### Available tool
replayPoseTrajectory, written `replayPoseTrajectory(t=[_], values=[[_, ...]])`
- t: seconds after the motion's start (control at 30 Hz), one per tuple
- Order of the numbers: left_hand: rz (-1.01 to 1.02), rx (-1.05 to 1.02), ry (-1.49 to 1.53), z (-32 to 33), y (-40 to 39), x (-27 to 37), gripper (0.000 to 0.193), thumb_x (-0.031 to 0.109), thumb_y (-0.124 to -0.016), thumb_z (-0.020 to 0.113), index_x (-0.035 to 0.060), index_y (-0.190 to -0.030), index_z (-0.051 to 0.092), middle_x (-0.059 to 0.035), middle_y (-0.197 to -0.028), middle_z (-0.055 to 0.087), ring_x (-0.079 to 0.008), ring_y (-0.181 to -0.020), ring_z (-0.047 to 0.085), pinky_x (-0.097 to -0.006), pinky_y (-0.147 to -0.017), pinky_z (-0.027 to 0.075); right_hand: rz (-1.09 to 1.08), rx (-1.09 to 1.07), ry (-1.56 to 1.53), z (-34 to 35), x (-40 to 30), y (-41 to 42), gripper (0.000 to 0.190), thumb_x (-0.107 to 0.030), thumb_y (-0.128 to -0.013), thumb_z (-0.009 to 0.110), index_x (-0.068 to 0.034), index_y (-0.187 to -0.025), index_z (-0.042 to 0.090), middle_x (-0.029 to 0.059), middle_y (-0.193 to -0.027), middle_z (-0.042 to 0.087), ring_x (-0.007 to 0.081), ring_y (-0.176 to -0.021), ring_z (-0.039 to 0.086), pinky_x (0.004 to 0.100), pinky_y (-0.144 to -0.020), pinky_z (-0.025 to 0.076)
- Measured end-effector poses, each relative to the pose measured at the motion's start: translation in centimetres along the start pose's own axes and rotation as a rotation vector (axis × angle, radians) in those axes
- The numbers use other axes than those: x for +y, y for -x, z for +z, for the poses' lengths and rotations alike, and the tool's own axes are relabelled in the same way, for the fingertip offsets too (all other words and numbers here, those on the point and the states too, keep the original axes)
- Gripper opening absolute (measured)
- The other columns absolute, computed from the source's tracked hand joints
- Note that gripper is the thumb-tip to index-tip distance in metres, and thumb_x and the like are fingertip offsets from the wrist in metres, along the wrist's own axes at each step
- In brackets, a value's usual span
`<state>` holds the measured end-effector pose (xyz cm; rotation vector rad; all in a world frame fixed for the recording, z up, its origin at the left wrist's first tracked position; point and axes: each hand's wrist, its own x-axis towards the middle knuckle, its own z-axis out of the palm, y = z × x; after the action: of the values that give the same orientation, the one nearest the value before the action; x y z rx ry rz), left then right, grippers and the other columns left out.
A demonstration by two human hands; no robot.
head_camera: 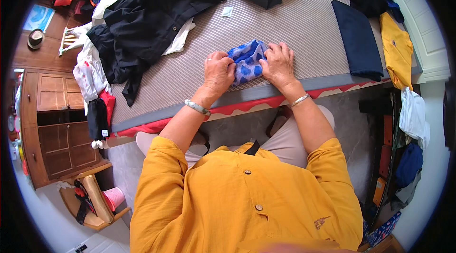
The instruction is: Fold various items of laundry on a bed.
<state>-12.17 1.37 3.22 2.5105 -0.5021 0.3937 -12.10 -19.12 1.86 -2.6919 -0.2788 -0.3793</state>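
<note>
A blue and pale patterned cloth (248,66), bunched into a small bundle, lies on the striped mat (171,84) near its front edge. My left hand (218,72) pinches the left side of the cloth between thumb and fingers. On the right side, my right hand (278,63) has its thumb on the cloth, with the fingers bent over its upper right corner. The underside of the bundle is hidden. A large black garment (149,18) is spread to the left, over part of a white cloth (180,39).
A folded navy cloth (358,39) and a yellow garment (396,48) lie at the right. Small white packets (227,11) are scattered behind the bundle. White and black clothes hang over the left edge. A wooden chair (96,199) stands at lower left.
</note>
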Motion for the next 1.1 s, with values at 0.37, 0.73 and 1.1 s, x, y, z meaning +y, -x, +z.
replayPoseTrajectory(t=[0.37, 0.73, 1.1], values=[[-0.071, 0.121, 0.235, 1.0, -2.6, 0.1, 0.01, 0.009, -0.079, 0.062, 0.0016, -0.086, 0.061, -0.0157, -0.093, 0.058, -0.0339, -0.092, 0.055, -0.0418, -0.084, 0.043, -0.062, 0.197, -0.24, -0.1, 0.9, -0.5, 0.015, -0.014, -0.073, 0.065, -0.003, -0.083, 0.063, 0.0088, -0.108, 0.059, 0.0315, -0.112, 0.046, 0.0459, -0.096, 0.033], [0.106, 0.063, -0.07, 2.0, -1.5, 0.8, 0.016, 0.013, -0.074, 0.069, 0.0037, -0.086, 0.063, -0.0148, -0.102, 0.058, -0.0332, -0.104, 0.051, -0.0425, -0.091, 0.039, 0.124, 0.074, -0.227, 0.0, 0.9, -0.9, 0.022, -0.019, -0.073, 0.063, -0.003, -0.088, 0.064, 0.0121, -0.097, 0.062, 0.0313, -0.106, 0.05, 0.0455, -0.094, 0.034], [-0.195, 0.149, 0.041, 3.2, -2.1, -1.0, 0.042, 0.015, -0.075, 0.068, -0.0033, -0.109, 0.052, -0.0212, -0.105, 0.051, -0.0345, -0.101, 0.049, -0.0416, -0.091, 0.04, 0.147, 0.016, -0.131, -0.2, 0.7, -0.7, 0.028, -0.022, -0.074, 0.066, -0.007, -0.097, 0.062, 0.0078, -0.11, 0.058, 0.0279, -0.115, 0.044, 0.0533, -0.093, 0.032]])
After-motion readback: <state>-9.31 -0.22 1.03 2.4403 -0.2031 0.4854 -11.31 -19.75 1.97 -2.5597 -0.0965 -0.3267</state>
